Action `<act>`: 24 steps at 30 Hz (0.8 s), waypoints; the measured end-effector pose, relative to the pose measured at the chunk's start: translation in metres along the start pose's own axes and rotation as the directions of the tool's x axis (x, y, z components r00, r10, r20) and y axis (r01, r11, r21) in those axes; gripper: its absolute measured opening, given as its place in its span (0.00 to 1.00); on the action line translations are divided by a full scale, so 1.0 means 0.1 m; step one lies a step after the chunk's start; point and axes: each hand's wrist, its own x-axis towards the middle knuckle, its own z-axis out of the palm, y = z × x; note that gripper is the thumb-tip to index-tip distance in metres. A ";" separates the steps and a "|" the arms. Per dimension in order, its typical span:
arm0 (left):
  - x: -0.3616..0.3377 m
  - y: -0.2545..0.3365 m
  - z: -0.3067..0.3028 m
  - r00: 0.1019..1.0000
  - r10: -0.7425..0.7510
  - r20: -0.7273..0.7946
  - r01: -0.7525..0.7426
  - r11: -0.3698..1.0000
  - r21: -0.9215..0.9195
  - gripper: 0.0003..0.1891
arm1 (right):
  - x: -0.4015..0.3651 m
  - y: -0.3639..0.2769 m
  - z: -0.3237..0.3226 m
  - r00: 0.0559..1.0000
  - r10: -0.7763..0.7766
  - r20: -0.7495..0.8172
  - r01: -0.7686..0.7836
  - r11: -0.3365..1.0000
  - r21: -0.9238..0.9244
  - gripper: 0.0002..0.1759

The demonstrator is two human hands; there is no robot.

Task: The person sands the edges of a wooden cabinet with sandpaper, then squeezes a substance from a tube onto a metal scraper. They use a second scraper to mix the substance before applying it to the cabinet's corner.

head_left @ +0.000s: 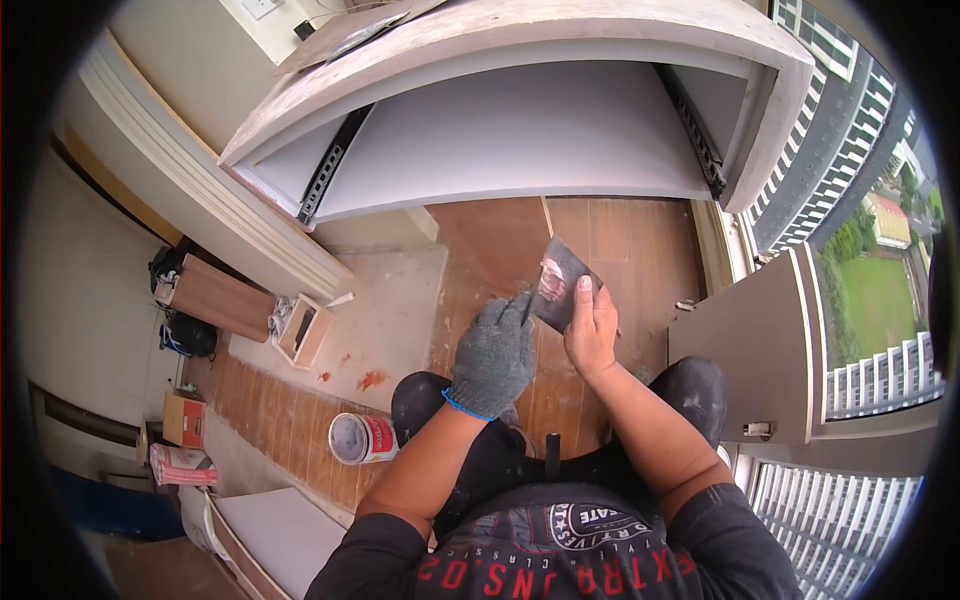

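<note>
My right hand [591, 335] grips a thin dark rectangular plate [556, 316], its thumb lying across the face. Pinkish paste [551, 280] is smeared on the plate's left side. In a grey knit glove with a blue cuff, my left hand [490, 350] is closed at the plate's left edge. A thin dark tool [528, 303] seems to stick up from the gloved fingers; its kind is hard to make out. Both hands are above the floor between my knees, in front of the open cabinet [520, 190].
Black drawer slides [335, 165] line the cabinet's inner sides. A paint bucket [362, 438] stands by my left knee. A small wooden box [302, 330] and a brown panel [222, 297] lie farther left. At right, a cabinet door [745, 345] stands beside the window.
</note>
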 end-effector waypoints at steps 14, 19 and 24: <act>0.03 0.08 0.06 0.997 -0.031 0.077 0.039 0.993 -0.107 0.19 | -0.01 0.00 0.03 1.000 -0.015 0.027 0.014 0.999 0.037 0.24; 0.02 -0.01 0.11 0.998 -0.025 0.052 0.029 0.996 -0.082 0.19 | 0.00 0.02 0.06 0.996 -0.083 0.018 0.082 0.996 0.046 0.23; 0.06 -0.12 0.11 0.999 -0.020 0.041 0.021 0.999 -0.030 0.18 | 0.01 -0.02 0.03 0.994 -0.107 0.032 0.107 0.994 -0.004 0.24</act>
